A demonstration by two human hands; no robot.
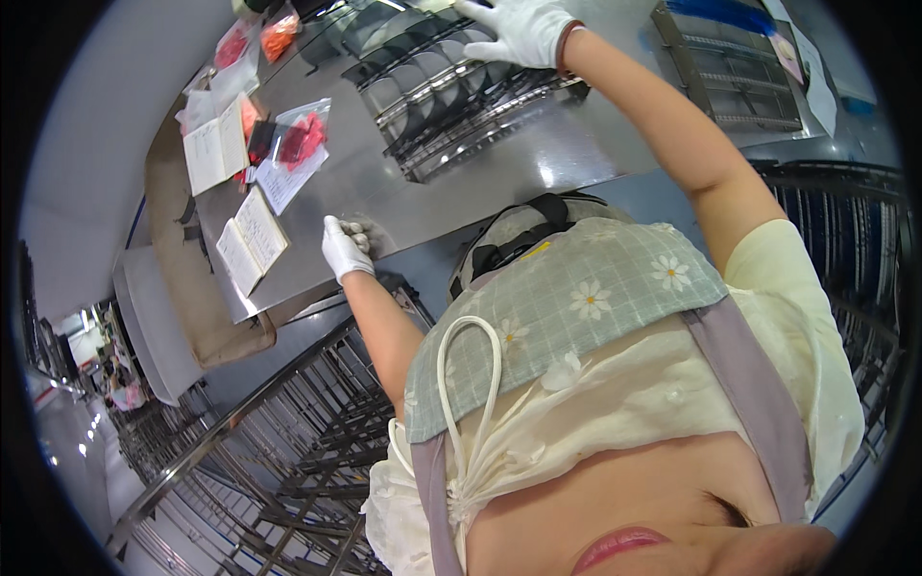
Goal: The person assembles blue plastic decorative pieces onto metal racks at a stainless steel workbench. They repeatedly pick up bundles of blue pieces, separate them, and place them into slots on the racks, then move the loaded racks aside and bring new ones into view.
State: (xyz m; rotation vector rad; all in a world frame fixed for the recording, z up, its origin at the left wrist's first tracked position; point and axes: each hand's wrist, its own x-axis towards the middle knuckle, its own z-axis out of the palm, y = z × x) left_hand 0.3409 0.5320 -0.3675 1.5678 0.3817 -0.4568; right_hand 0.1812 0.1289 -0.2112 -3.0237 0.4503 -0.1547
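Observation:
A white glove covers my right hand [523, 31], reaching out over the far side of a metal rack [413, 171]. Its fingers are spread and show no grip; the tips run close to the upper picture edge. Several thin, dark, rounded plates [408, 79] stand in rows in this rack. My left hand [346, 250], also gloved in white, rests at the near edge of the steel table [384, 206]. Its fingers are curled into a loose fist, and no object shows in them. To its left lies an open notebook [253, 240] with handwriting.
Another metal rack [735, 72] with a blue piece on it stands at the right. Left on the table are a second notebook [213, 149], a bag with pink material [303, 139] and an orange bag [279, 36]. A brown chair [206, 298] and metal racks [298, 442] stand lower left.

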